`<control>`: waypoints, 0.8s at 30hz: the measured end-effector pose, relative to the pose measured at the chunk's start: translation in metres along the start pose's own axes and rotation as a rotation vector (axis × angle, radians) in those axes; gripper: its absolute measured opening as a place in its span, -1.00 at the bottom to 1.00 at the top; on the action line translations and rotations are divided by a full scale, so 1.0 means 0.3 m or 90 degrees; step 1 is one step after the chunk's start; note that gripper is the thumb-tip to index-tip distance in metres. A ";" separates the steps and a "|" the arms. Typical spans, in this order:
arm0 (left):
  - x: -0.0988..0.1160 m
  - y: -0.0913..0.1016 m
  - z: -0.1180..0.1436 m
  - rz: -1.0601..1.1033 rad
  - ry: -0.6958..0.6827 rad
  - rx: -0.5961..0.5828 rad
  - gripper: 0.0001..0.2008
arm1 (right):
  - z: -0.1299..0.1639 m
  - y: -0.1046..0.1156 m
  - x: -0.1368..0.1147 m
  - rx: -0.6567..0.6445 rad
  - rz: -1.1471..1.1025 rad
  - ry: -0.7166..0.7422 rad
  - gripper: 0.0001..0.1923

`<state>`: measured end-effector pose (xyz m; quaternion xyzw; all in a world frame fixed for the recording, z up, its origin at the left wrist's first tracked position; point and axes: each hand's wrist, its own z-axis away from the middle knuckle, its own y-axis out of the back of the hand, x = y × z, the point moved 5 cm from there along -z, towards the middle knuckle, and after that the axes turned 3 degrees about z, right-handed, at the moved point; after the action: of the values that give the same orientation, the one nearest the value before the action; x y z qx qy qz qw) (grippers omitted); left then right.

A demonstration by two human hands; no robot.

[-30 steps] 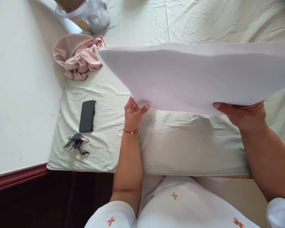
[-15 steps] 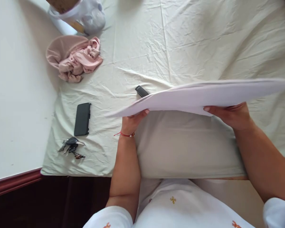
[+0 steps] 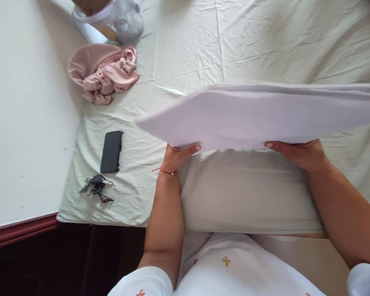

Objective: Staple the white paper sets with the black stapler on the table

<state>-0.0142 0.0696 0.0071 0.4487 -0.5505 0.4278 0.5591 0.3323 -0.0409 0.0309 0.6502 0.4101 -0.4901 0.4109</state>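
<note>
A stack of white paper sheets [image 3: 246, 117] is held up above the cloth-covered table, its upper edge slightly fanned at the right. My left hand [image 3: 180, 155] grips the near edge left of centre, thumb on top and the other fingers hidden beneath. At the near edge's right part, my right hand [image 3: 299, 153] is closed on the same stack, its fingers likewise underneath. The sheets bend a little and are blurred at the left corner.
On the light green tablecloth [image 3: 185, 61] at the left lie a black phone [image 3: 111, 151], a bunch of keys [image 3: 97, 187] and a crumpled pink cloth [image 3: 111, 74]. A white container with plastic [image 3: 123, 20] stands behind them. A white wall [image 3: 24, 111] borders the left side.
The paper stack has tilted so more of its face shows, and its far edge has risen in view. The small black object behind it is now covered. The view has shifted slightly.
</note>
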 end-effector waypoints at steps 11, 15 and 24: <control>0.008 -0.019 0.005 -0.062 0.075 -0.059 -0.55 | -0.027 0.001 0.051 -0.054 0.029 -0.029 -0.53; -0.003 -0.015 -0.004 -0.005 0.045 -0.061 -0.54 | -0.026 0.005 0.046 -0.059 0.066 -0.027 -0.62; -0.026 -0.012 0.004 -0.028 0.061 -0.063 -0.51 | -0.018 -0.005 0.068 -0.076 0.010 -0.035 -0.50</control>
<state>-0.0113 0.0677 -0.0007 0.4112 -0.5340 0.4085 0.6155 0.3364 -0.0327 0.0118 0.6144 0.4219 -0.4791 0.4637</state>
